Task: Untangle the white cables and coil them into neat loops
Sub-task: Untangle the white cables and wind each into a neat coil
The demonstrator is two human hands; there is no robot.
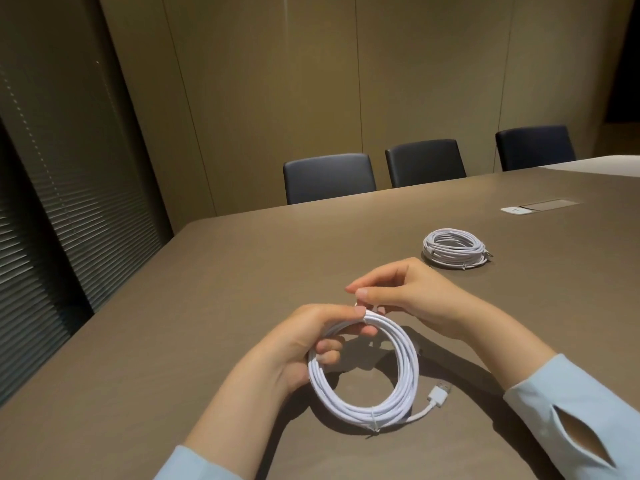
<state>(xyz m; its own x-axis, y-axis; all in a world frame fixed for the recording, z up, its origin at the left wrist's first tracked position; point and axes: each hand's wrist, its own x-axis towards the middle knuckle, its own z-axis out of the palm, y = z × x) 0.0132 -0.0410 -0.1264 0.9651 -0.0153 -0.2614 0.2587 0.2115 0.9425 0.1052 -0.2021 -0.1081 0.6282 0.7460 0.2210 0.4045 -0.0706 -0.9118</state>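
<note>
A coiled white cable (401, 386) is held upright just above the brown table (173, 341), in the middle near me. My left hand (308, 344) grips the coil's upper left side, fingers curled through the loop. At the coil's top my right hand (398, 296) pinches something small and white; what it is cannot be made out. A thin tie binds the coil's bottom, and a USB plug (439, 394) sticks out to the lower right. A second coiled white cable (455, 248) lies flat on the table farther back right.
Three dark chairs (329, 178) stand along the table's far edge. A recessed socket panel (540, 206) sits in the tabletop at far right. Blinds cover the window on the left, beyond the table's left edge.
</note>
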